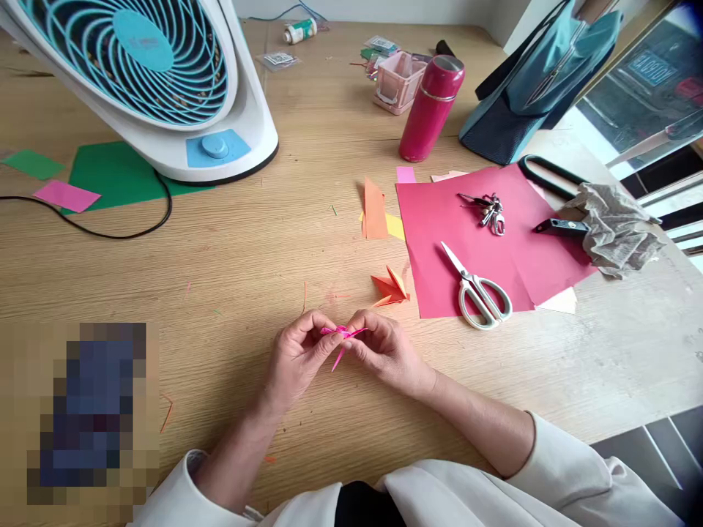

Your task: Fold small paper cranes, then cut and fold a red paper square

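A small folded piece of pink paper [341,334] is pinched between both hands over the wooden table, with one narrow point sticking down. My left hand [299,355] grips its left side between thumb and fingertips. From the other side, my right hand [387,355] pinches its right part. Fingertips cover much of the folds. Just beyond my right hand lies an orange folded paper piece [391,288] with pointed flaps. White-handled scissors [477,289] rest, blades closed, on a large red paper sheet [439,212] to the right.
A white and blue fan [236,139] stands back left on green paper [104,176]. At the back are a pink box [396,84], a magenta flask [431,110] and a blue bag [527,95]. Keys [491,212] and a crumpled cloth [620,227] lie right. Orange strips [374,212] lie mid-table.
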Demonstrator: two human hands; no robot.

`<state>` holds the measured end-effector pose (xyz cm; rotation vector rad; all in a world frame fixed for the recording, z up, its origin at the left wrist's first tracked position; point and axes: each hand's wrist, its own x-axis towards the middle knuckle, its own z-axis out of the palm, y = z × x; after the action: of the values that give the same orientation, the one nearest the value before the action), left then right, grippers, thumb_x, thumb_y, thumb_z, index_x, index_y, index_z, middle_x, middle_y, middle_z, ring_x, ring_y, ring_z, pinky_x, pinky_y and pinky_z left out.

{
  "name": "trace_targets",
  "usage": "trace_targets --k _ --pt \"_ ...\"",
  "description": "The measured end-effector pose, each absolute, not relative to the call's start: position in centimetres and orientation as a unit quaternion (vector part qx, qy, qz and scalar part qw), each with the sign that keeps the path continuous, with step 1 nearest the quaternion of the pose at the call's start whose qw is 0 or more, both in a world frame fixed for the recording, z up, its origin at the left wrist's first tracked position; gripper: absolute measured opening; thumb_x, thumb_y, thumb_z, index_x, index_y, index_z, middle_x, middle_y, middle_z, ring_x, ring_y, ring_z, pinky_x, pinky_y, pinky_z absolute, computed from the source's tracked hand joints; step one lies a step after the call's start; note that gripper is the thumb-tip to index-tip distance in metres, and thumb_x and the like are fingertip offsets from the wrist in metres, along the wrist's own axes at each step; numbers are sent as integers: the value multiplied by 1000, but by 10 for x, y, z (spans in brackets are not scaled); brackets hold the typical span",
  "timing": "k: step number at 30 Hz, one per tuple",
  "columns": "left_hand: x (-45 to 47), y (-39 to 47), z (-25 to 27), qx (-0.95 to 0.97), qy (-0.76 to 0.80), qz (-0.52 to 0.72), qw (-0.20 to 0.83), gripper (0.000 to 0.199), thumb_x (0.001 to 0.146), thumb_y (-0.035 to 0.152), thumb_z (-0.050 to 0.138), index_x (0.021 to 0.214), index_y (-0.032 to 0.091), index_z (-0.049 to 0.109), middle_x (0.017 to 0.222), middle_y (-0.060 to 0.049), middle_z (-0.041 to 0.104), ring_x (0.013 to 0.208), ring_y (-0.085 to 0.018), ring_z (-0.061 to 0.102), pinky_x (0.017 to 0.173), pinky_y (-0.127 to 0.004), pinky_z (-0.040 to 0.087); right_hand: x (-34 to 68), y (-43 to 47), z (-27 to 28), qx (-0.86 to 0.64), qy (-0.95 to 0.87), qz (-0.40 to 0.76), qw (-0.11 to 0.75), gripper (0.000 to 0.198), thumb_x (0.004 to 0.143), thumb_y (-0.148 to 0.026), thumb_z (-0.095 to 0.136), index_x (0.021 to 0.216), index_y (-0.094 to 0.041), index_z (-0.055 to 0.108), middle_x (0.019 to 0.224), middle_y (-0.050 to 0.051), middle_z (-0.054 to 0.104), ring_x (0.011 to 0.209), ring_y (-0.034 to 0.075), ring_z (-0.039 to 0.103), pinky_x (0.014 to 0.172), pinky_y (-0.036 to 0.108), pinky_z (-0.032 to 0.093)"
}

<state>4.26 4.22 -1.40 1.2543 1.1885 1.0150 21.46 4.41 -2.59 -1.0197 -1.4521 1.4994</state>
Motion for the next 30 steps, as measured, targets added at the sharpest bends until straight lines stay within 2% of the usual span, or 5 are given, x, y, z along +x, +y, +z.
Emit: trace_targets --k 10,18,24,30 --pt "35 42 -11 551 492 407 538 22 80 32 77 68 17 67 60 2 63 54 -9 55 52 -17 44 218 42 -21 -386 -627 554 388 31 88 -45 71 80 -17 61 70 0 61 60 11 53 56 23 41" --pt "34 43 -10 530 479 414 564 12 80 30 78 83 19 72 79 -2 75 72 -14 70 65 -19 55 218 42 -23 -397 -605 557 407 31 87 -45 71 79 -17 59 68 -2 57 58 10 49 54 22 39" --pt "27 40 -13 552 507 398 529 14 79 31 79 78 18 73 77 -3 76 70 -15 71 66 -21 57 218 43 -23 -382 -607 564 410 24 86 -34 71 78 -17 57 65 -4 53 55 8 45 50 20 36" --pt "27 43 -11 542 494 401 549 12 78 30 80 81 21 74 78 -2 76 71 -14 71 67 -20 58 218 43 -20 -389 -610 555 411 18 87 -27 68 76 -18 56 67 -4 53 55 8 45 51 20 37"
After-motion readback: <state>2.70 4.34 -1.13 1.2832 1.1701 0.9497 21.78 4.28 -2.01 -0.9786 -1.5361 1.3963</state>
